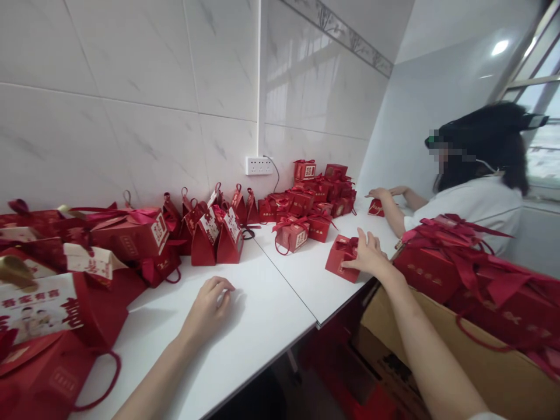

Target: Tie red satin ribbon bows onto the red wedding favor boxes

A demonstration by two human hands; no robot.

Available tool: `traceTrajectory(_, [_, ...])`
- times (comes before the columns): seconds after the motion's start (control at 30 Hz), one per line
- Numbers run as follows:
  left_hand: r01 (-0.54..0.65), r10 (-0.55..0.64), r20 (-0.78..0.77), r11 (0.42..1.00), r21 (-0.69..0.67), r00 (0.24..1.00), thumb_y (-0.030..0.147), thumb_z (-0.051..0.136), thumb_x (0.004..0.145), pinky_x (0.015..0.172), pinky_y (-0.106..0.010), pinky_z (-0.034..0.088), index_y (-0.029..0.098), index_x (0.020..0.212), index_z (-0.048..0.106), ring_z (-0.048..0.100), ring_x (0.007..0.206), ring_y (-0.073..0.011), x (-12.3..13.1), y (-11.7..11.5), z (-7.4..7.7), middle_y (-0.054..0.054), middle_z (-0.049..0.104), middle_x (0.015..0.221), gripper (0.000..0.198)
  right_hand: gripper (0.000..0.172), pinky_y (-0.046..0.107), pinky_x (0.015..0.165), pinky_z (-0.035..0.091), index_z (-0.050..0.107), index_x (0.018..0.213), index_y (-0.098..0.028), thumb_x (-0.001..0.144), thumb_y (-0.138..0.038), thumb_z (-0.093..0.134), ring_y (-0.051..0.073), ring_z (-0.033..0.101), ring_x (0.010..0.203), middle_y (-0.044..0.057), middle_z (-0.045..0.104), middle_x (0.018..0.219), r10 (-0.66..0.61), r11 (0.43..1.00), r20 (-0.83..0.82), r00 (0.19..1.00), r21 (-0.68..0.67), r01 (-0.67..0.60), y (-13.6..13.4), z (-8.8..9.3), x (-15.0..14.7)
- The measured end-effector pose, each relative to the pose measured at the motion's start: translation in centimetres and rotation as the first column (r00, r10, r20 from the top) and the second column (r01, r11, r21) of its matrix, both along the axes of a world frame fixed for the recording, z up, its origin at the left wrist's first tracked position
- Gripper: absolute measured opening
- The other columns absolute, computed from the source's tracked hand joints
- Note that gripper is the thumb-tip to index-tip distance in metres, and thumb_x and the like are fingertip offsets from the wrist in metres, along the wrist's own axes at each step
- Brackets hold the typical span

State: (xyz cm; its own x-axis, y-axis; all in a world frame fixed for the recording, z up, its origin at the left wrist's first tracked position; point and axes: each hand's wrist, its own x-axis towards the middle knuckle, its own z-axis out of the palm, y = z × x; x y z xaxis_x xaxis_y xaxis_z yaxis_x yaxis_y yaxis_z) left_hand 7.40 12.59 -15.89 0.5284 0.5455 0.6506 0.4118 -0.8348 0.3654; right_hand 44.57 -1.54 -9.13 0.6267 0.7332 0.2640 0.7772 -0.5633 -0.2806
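My left hand (213, 302) rests on the white table with its fingers loosely bent, thumb apart from them, and nothing in it. Over at the table's front edge on the right, my right hand (368, 256) grips a red gift box (339, 256) with a dark red ribbon on top. My thumb lies across the near side of that box, and the hand hides its right part. Another red gift box (292, 234) with a bow and a cord handle stands behind and to the left of it.
Many red boxes (301, 201) are piled by the wall. House-shaped boxes (230, 236) stand at mid-table; more boxes (126, 236) crowd the left. A cardboard carton (420, 332) full of ribboned boxes is at right. A co-worker (472, 192) sits beyond, hands at a small red box (376, 207).
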Motion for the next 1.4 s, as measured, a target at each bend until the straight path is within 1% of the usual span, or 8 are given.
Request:
traceTrajectory(0.3, [0.048, -0.043, 0.030, 0.983, -0.180, 0.999, 0.018, 0.043, 0.076, 0.077, -0.035, 0.048, 0.020, 0.076, 0.060, 0.059, 0.082, -0.0209, 0.1, -0.6, 0.3, -0.006, 0.061, 0.083, 0.017, 0.105, 0.044, 0.094, 0.038, 0.017, 0.144, -0.009, 0.061, -0.043, 0.071, 0.040, 0.044, 0.120, 0.024, 0.040, 0.126, 0.093, 0.976, -0.134, 0.987, -0.183, -0.117, 0.2, 1.3, -1.6])
traceTrajectory(0.6, [0.031, 0.218, 0.399, 0.847, -0.530, 0.891, 0.042, 0.045, 0.080, 0.094, -0.044, 0.040, 0.020, 0.102, 0.053, 0.054, 0.106, -0.0254, -1.1, -0.1, 0.6, -0.011, 0.058, 0.110, 0.033, 0.096, 0.046, 0.090, 0.038, 0.027, 0.140, -0.017, 0.064, -0.059, 0.066, 0.043, 0.043, 0.120, 0.024, 0.040, 0.129, 0.443, 0.893, -0.092, 0.892, -0.042, -0.448, 5.6, 3.3, -19.8])
traceTrajectory(0.7, [-0.002, 0.336, 0.475, 0.818, -0.575, 0.814, 0.046, 0.036, 0.083, 0.095, -0.043, 0.040, 0.020, 0.111, 0.045, 0.052, 0.114, -0.0247, -2.4, 0.2, 0.9, -0.013, 0.054, 0.121, 0.040, 0.103, 0.044, 0.084, 0.041, 0.025, 0.141, -0.016, 0.061, -0.066, 0.066, 0.042, 0.054, 0.109, 0.024, 0.050, 0.123, 0.561, 0.782, -0.258, 0.787, -0.148, -0.606, 7.0, 3.9, -23.8])
traceTrajectory(0.8, [0.036, 0.359, 0.508, 0.790, -0.613, 0.783, 0.045, 0.039, 0.082, 0.094, -0.040, 0.043, 0.020, 0.105, 0.048, 0.056, 0.110, -0.0236, -2.9, 0.3, 1.5, -0.012, 0.060, 0.116, 0.035, 0.089, 0.038, 0.076, 0.043, 0.037, 0.133, -0.014, 0.068, -0.073, 0.054, 0.036, 0.060, 0.098, 0.021, 0.062, 0.108, 0.644, 0.710, -0.312, 0.698, -0.095, -0.698, 8.9, 4.5, -24.2])
traceTrajectory(0.9, [0.090, 0.341, 0.520, 0.766, -0.637, 0.783, 0.040, 0.047, 0.077, 0.093, -0.037, 0.044, 0.019, 0.099, 0.052, 0.059, 0.105, -0.0233, -3.0, 0.4, 2.0, -0.010, 0.065, 0.108, 0.030, 0.062, 0.034, 0.067, 0.041, 0.059, 0.096, -0.015, 0.079, -0.071, 0.038, 0.029, 0.063, 0.081, 0.015, 0.067, 0.083, 0.612, 0.771, -0.288, 0.737, 0.010, -0.636, 11.6, 4.0, -23.0])
traceTrajectory(1.0, [0.141, 0.311, 0.522, 0.742, -0.656, 0.795, 0.037, 0.052, 0.075, 0.090, -0.036, 0.045, 0.019, 0.103, 0.053, 0.059, 0.105, -0.0233, -3.3, 0.4, 2.3, -0.010, 0.065, 0.110, 0.033, 0.056, 0.029, 0.059, 0.037, 0.050, 0.062, -0.019, 0.084, -0.067, 0.031, 0.019, 0.056, 0.060, 0.005, 0.057, 0.058, 0.626, 0.769, -0.334, 0.705, 0.115, -0.629, 13.7, 1.8, -21.9])
traceTrajectory(1.23, [-0.127, 0.411, 0.272, 0.721, -0.682, 0.870, 0.038, 0.061, 0.069, 0.078, -0.032, 0.042, 0.019, 0.087, 0.057, 0.058, 0.086, -0.0206, -4.8, 0.6, 4.1, -0.005, 0.064, 0.090, 0.027, 0.059, 0.026, 0.049, 0.028, 0.039, 0.051, -0.020, 0.080, -0.071, 0.033, 0.011, 0.037, 0.045, -0.004, 0.039, 0.045, 0.687, 0.665, -0.583, 0.435, 0.261, -0.700, 13.4, -1.6, -20.8])
traceTrajectory(1.4, [-0.135, 0.360, 0.106, 0.584, -0.800, 0.927, 0.056, 0.050, 0.075, 0.054, -0.026, 0.031, 0.018, 0.061, 0.048, 0.042, 0.053, -0.0118, -5.8, 1.0, 5.1, 0.004, 0.047, 0.054, 0.041, 0.050, 0.024, 0.049, 0.025, 0.039, 0.053, -0.019, 0.080, -0.061, 0.047, 0.009, 0.034, 0.048, -0.005, 0.038, 0.049, 0.748, 0.604, -0.541, 0.385, 0.315, -0.732, 13.0, -1.5, -21.2])
